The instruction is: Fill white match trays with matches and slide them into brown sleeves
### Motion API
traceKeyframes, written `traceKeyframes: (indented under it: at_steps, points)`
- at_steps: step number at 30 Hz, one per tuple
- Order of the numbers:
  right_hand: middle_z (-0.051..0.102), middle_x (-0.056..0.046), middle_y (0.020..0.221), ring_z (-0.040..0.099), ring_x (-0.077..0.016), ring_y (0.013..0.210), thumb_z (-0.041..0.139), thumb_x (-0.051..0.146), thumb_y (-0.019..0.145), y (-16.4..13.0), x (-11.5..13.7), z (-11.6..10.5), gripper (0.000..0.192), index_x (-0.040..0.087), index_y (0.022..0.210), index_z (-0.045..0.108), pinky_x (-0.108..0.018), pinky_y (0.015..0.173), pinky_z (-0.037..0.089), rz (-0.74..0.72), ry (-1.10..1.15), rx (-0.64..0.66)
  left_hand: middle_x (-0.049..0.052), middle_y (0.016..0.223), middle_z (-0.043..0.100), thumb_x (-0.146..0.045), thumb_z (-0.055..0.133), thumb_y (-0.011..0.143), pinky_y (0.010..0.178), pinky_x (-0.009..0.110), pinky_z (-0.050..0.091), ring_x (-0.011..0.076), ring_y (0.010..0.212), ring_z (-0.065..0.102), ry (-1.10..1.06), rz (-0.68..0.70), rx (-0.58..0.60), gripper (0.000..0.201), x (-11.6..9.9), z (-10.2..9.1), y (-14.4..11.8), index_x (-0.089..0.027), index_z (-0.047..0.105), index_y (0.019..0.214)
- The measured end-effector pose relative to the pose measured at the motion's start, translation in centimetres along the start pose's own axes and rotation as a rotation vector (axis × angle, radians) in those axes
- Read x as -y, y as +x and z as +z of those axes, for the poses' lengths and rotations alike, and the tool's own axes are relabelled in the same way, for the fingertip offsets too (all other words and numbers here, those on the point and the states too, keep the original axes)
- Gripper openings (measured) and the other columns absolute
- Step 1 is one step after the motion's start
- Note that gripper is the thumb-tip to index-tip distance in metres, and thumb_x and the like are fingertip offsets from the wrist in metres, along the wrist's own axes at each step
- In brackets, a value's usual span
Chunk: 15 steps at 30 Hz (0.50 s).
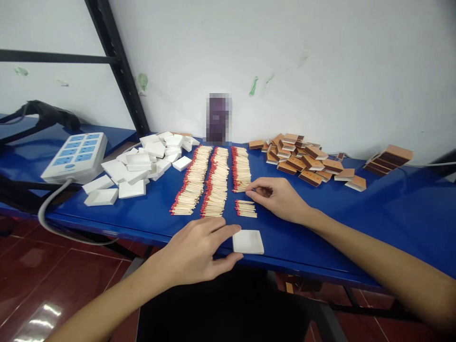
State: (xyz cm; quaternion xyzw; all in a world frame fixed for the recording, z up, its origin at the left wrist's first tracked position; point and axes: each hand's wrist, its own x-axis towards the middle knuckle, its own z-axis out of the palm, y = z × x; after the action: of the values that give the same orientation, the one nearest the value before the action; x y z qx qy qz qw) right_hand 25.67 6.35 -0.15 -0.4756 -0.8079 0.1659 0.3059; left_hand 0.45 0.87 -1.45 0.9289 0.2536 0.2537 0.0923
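A white, shallow matchbox tray (248, 242) lies at the table's front edge, its open side up. My left hand (204, 247) holds its left end, with the index finger at the back corner and the thumb at the front corner. My right hand (278, 197) is closed in a pinch at the near end of the rightmost row of red-tipped matches (241, 166). Its fingertips touch the stick ends; what is between them is hidden. A small separate group of matches (246, 208) lies between that row and the tray. Two longer rows of matches (215, 183) run alongside on the left.
A heap of white trays (138, 164) sits at the left, beside a power strip (76, 156) with a hanging cord. Brown matchbox sleeves (302, 156) are piled at the back right, near a stack of sleeves (390, 159). A pixelated upright object (218, 118) stands against the wall.
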Motion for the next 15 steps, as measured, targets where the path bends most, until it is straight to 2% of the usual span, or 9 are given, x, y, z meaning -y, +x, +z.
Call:
traceKeyframes:
  at_steps: [5, 15]
  points:
    - [0.05, 0.003, 0.056, 0.044, -0.0103, 0.05, 0.06, 0.03, 0.088, 0.22, -0.3, 0.27, 0.017, 0.017, 0.085, 0.072, -0.025, 0.052, 0.033, -0.039, -0.077, -0.071, 0.003, 0.084, 0.06, -0.034, 0.058, 0.093, 0.06, 0.029, 0.047, 0.0168, 0.069, 0.059, 0.005, 0.003, -0.004, 0.033, -0.01, -0.06, 0.06, -0.016, 0.059, 0.121]
    - [0.049, 0.004, 0.055, 0.045, -0.0109, 0.05, 0.059, 0.029, 0.088, 0.62, -0.42, 0.52, 0.015, 0.019, 0.083, 0.068, -0.024, 0.054, 0.034, -0.052, -0.134, -0.048, 0.003, 0.083, 0.06, -0.033, 0.058, 0.093, 0.06, 0.028, 0.047, 0.0166, 0.068, 0.059, -0.003, -0.001, 0.005, 0.033, -0.11, -0.16, 0.06, -0.015, 0.059, 0.121]
